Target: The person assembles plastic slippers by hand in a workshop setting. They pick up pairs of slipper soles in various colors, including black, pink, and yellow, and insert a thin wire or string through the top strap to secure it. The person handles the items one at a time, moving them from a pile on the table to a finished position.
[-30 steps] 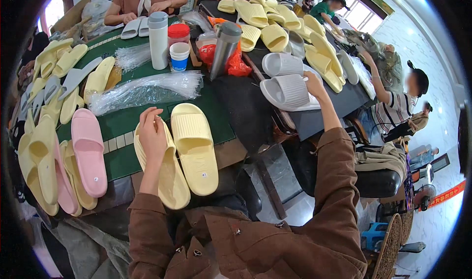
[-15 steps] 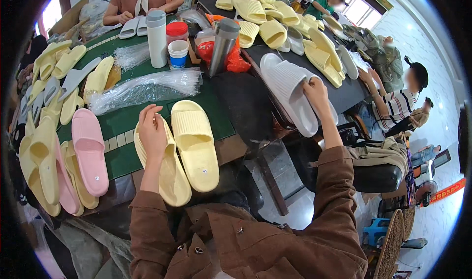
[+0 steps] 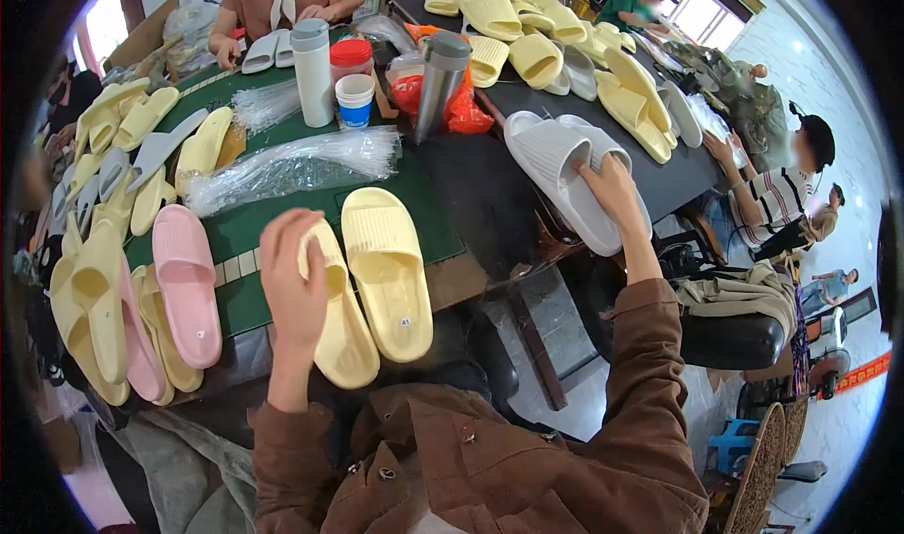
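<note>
My right hand [image 3: 612,193] grips a pair of pale grey slippers [image 3: 554,167] at their foot openings, at the right table's near edge. Its thumb reaches into one slipper and the fingertips are partly hidden by the straps. My left hand [image 3: 294,275], slightly blurred, is beside a yellow slipper [image 3: 347,346] and covers part of its strap. The fingers are loosely bent, with nothing seen between them. Right of that slipper lies its yellow mate [image 3: 388,280], sole down, a small round sticker on its heel. A pink slipper [image 3: 186,284] lies to the left.
Clear plastic bags [image 3: 301,169] lie on the green table beyond the yellow pair. A white bottle [image 3: 312,77], a paper cup [image 3: 354,101] and a steel flask [image 3: 441,87] stand behind. More yellow slippers [image 3: 537,58] pile on the dark table. Co-workers sit across and at right.
My right hand has shifted its hold, and both grey slippers now show side by side. My left hand has lifted and turned at the yellow slipper's edge. The whole view has shifted slightly.
</note>
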Action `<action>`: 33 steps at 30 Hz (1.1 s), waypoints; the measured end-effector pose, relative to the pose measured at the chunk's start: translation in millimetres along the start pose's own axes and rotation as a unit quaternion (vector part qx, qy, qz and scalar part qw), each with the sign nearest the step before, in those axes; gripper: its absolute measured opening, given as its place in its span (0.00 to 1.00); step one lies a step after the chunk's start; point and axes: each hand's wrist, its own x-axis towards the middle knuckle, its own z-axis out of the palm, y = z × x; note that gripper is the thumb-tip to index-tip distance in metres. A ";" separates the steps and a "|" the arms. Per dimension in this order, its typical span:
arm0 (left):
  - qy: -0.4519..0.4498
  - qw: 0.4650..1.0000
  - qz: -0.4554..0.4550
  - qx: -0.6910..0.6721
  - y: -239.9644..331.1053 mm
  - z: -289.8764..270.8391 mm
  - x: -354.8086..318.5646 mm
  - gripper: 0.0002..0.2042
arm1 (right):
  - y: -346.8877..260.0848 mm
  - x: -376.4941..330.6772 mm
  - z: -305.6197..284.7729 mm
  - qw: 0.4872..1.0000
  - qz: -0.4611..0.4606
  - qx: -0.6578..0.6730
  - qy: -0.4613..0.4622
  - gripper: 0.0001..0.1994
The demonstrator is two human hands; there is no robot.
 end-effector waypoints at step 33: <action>-0.097 0.978 -0.046 0.177 -11.9 43.5 -72.6 0.20 | 23.6 7.7 18.2 1.000 -0.024 0.008 -0.003 0.28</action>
